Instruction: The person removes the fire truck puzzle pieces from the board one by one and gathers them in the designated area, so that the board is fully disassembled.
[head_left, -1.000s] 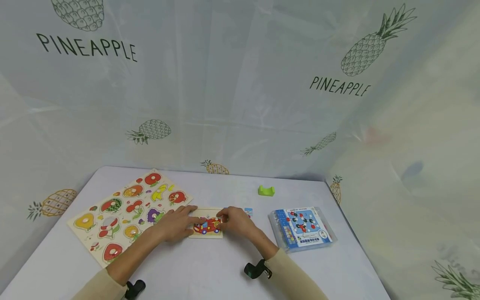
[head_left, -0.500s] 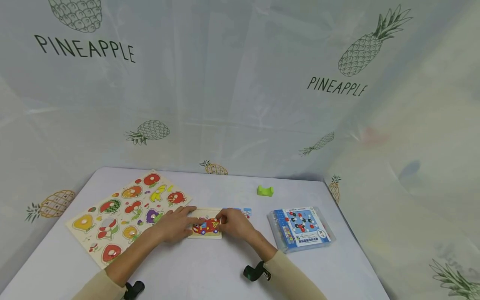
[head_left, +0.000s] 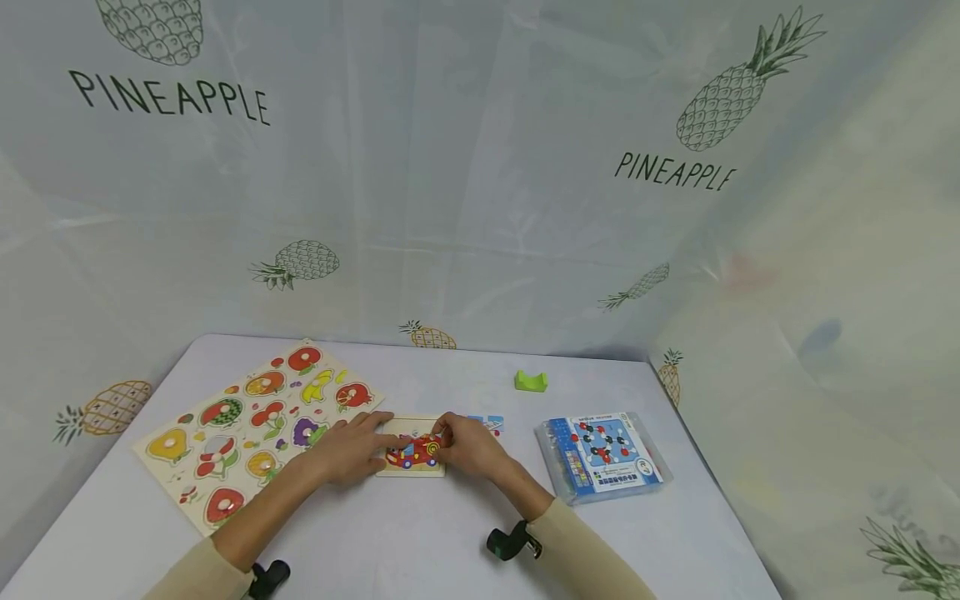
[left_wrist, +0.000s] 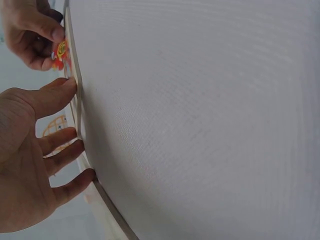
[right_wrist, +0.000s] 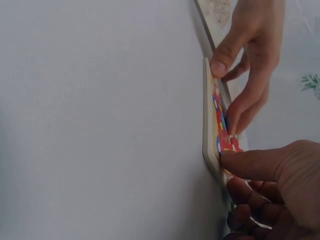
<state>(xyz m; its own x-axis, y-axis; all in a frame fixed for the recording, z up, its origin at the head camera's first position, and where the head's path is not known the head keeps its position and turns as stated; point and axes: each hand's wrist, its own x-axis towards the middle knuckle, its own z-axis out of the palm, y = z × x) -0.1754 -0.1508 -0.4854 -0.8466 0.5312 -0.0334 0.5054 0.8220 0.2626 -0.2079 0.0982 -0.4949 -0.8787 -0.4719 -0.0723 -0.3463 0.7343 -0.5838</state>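
Observation:
A small wooden puzzle board (head_left: 412,472) with a red fire truck picture lies flat on the table in front of me. My left hand (head_left: 347,450) rests on its left side, fingers spread. In the left wrist view, the left thumb (left_wrist: 60,95) touches the board's near edge. At the truck's right end, my right hand (head_left: 474,446) pinches a red puzzle piece with a yellow spiral (left_wrist: 62,49) between thumb and fingers. The right wrist view shows the right thumb (right_wrist: 250,164) low over the board; whether the piece sits fully flat cannot be told.
A large fruit puzzle board (head_left: 247,442) lies slanted to the left, partly under the left arm. Behind the right hand is a blue card (head_left: 493,422), partly covered. A green block (head_left: 531,382) stands farther back. A clear box with a molecule label (head_left: 606,454) lies to the right.
My right hand has lifted very slightly at the truck's right end and covers more of the blue card. The left hand stays in place on the board.

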